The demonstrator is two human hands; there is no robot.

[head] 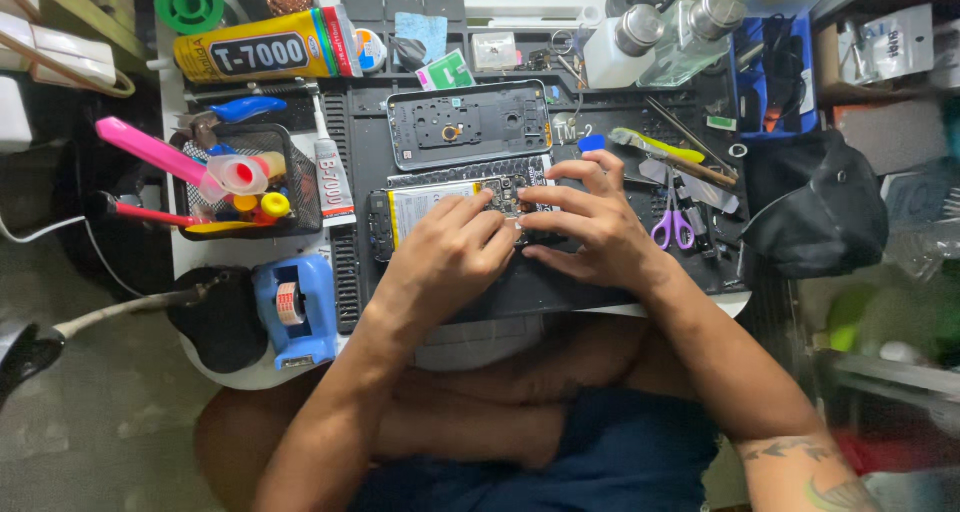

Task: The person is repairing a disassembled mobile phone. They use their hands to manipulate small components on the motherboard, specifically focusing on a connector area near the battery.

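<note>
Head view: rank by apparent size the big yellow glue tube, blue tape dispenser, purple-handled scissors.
1. Yellow glue tube, longest by a clear margin.
2. Blue tape dispenser, shorter but bulkier; it sits nearer the camera, so the gap may be overstated.
3. Purple-handled scissors, clearly smallest.

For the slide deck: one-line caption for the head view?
Both hands, left hand and right hand, rest on an opened phone on a cluttered repair mat.
</note>
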